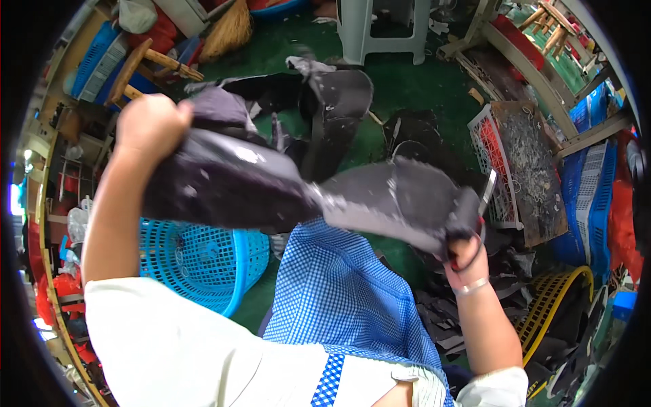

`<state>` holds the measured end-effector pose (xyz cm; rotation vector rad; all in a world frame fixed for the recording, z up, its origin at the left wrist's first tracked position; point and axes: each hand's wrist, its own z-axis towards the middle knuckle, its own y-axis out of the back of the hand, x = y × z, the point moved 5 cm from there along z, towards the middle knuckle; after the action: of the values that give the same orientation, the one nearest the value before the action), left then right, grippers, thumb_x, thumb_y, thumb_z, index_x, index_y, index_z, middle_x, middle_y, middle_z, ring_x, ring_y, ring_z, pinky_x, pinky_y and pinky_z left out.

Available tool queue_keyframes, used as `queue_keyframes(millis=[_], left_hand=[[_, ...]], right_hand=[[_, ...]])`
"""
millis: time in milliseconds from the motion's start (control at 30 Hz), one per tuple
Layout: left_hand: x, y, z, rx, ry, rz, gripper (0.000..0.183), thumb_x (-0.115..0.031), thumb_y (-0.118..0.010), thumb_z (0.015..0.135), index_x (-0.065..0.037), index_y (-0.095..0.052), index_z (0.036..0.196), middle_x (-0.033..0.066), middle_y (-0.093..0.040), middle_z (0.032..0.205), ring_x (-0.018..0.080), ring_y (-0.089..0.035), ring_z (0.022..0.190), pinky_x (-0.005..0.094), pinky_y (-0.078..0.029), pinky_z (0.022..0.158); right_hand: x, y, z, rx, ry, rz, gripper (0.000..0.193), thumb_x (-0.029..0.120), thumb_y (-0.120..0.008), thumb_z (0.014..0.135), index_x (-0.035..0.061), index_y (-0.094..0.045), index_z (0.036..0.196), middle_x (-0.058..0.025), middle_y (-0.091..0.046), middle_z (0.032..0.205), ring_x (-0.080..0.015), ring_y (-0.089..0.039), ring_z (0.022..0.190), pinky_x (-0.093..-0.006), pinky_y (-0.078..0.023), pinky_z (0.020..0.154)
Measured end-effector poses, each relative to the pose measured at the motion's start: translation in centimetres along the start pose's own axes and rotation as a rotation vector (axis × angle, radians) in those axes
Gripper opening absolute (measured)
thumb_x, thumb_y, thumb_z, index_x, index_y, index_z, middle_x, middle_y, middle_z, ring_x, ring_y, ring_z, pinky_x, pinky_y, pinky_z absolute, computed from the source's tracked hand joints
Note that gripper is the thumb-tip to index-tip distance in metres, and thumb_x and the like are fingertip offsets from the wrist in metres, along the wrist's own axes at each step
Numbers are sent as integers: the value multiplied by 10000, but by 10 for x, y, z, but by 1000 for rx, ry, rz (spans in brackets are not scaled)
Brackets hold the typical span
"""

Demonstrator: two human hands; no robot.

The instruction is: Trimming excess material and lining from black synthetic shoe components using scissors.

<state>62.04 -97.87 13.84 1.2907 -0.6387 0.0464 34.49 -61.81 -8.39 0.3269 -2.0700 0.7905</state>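
Observation:
A long black and grey piece of soft sheet material, perhaps fabric (230,183), is stretched between my two hands, narrowed and twisted near its middle. My left hand (152,125) is closed on its upper left end, with the arm raised. Around its right end my right hand (466,254) is closed, lower down. That hand also holds a pair of scissors (487,193); a pale blade points up past the material and the dark, red-tinged handles circle the fingers. Motion smears part of the material. Behind it, more black pieces (339,95) lie on the floor.
A blue plastic basket (241,271) stands at left beside my checked apron (346,292). Dark scraps (488,285) and a yellow basket (556,292) are at right. Farther off are a grey stool (383,47), a straw broom (227,34) and a white crate (491,163) against a worn board (532,169).

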Motion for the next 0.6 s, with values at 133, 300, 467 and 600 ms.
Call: queue_keyframes(millis=[133,300,467,600], left_hand=[[127,99,-13,-346,198,237,591,-495,-427,895,34,-663,780,273,-625,823,430,-616,817,485,-485,729],[206,137,-60,-608,-34,244,557,-391,-532,915,59,-546,588,252,-504,576,381,-483,519,451,-357,518],[63,100,-126,-80,-631,-611,479,-293,-612,847,24,-425,539,85,-333,471,136,-306,431,332,-256,430],[-104,9,-110,450,-835,-919,397,-374,-644,841,13,-607,758,106,-499,579,127,-447,534,317,-396,505]], right_hand=[[20,-102,4,221,-104,158,431,-74,-523,665,17,-561,1085,-70,-609,955,-260,-605,843,-380,-488,658],[50,-139,10,421,191,75,333,-97,-524,614,-39,-610,931,-48,-616,830,-175,-596,749,-274,-466,668],[132,-56,66,-6,664,-580,157,40,-604,610,-2,-477,691,-65,-513,594,-200,-518,528,-369,-417,504],[183,44,105,-378,940,-1090,251,108,-681,612,-18,-560,793,-173,-619,694,-349,-620,673,-410,-474,630]])
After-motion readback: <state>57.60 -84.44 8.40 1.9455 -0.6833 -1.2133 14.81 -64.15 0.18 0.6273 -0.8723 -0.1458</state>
